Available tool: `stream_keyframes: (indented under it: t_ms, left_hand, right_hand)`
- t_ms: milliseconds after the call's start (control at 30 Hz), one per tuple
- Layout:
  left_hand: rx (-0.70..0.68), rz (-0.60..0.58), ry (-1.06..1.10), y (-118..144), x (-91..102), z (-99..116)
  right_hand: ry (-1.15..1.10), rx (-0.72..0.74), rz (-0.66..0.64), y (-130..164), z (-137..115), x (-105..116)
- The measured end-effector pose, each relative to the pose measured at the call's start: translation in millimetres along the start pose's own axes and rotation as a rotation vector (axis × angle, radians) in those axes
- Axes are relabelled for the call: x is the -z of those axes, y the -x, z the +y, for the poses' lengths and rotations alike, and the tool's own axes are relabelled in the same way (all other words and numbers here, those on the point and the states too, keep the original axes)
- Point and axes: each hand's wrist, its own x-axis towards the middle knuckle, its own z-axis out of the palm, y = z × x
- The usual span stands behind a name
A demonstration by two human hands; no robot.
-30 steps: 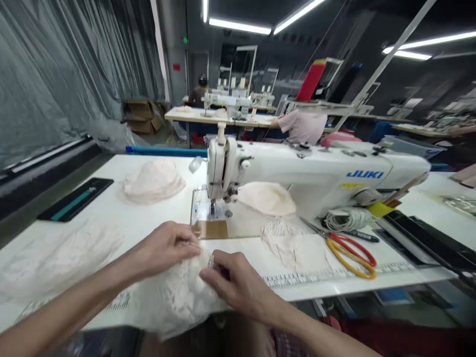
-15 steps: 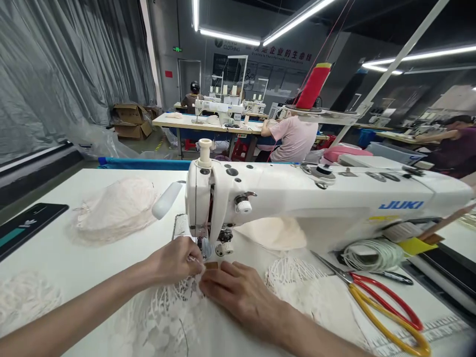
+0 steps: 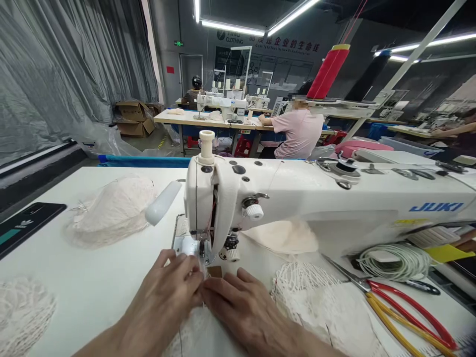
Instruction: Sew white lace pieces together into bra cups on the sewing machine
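**Lace at the needle**

My left hand (image 3: 169, 287) and right hand (image 3: 238, 302) meet fingertip to fingertip, pinching the edge of the white lace (image 3: 193, 329) and pressing it flat on the table (image 3: 92, 277) just in front of the presser foot of the sewing machine (image 3: 297, 203). More lace (image 3: 316, 297) lies to my right, with scissors (image 3: 401, 307) beyond it.

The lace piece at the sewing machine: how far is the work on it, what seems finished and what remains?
Done: a pile of pale pieces lies at the far left of the table. In hand: the left hand and right hand press the lace piece at the needle of the sewing machine; no stitching is visible yet. Left: more lace waits at the right, beside the scissors.
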Motion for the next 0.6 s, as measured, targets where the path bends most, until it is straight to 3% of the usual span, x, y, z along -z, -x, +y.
stream_keyframes:
  t_ms: [67,300,600]
  left_hand:
    - [0.045,-0.053,0.096,4,-5.0,-3]
    - [0.037,-0.014,0.181,-7,-13.3,-36]
    - [0.075,0.029,0.19,-12,-17.8,-40]
  right_hand:
    - [-0.002,0.009,0.007,0,0,-1]
    - [0.042,-0.008,0.04,-4,8,-9]
    - [0.08,-0.006,0.056,-4,12,-14]
